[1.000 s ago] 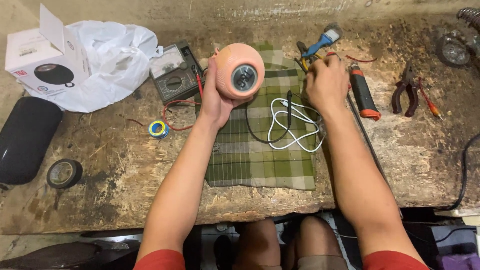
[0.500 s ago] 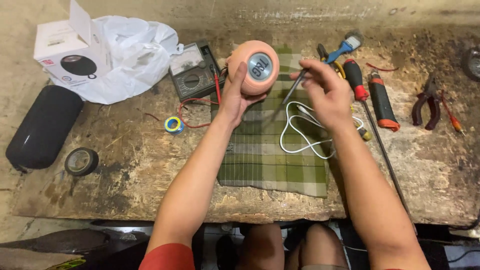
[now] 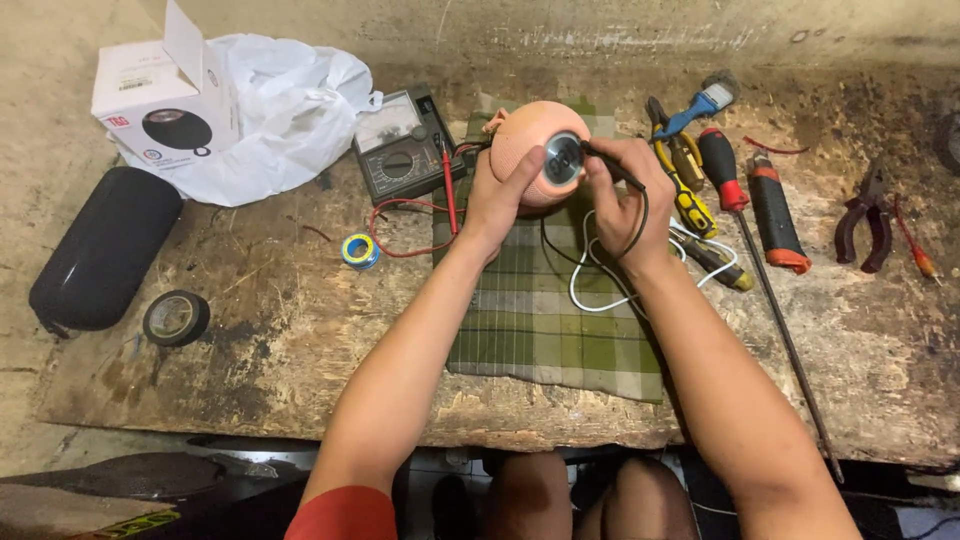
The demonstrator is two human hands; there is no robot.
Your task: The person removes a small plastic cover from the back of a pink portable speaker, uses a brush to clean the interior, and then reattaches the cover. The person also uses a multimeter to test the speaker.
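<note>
The round pink speaker (image 3: 528, 150) sits above the far edge of the green checked cloth (image 3: 545, 320), lifted off the bench, its silver end cap (image 3: 562, 158) turned toward the camera. The left hand (image 3: 500, 195) is wrapped around its near side, thumb laid up across the shell toward the cap. A second ago the right hand (image 3: 625, 200) lay flat among the tools at the right; half a second ago it was bringing a thin black tool in; now it is closed in a pinch on that black probe (image 3: 610, 165), whose tip touches the right rim of the silver cap. The speaker itself has hardly moved.

Under the right wrist a coiled white cable (image 3: 600, 285) lies on the cloth. Just left of the speaker stands an analogue multimeter (image 3: 405, 150), with a red test lead (image 3: 448, 195) and red wire trailing to a small solder spool (image 3: 360, 250). Farther left are a white plastic bag (image 3: 275, 110), a white speaker box (image 3: 160, 110), a black cylindrical speaker (image 3: 105, 250) and a roll of black tape (image 3: 175, 317). To the right lie yellow-handled pliers (image 3: 685, 185), a red-and-black screwdriver (image 3: 745, 240), a red-ended tool (image 3: 775, 215), a blue-handled brush (image 3: 695, 105) and dark pliers (image 3: 865, 215). The left fingers hide the far side of the speaker; the right fingers hide the probe's upper shaft.
</note>
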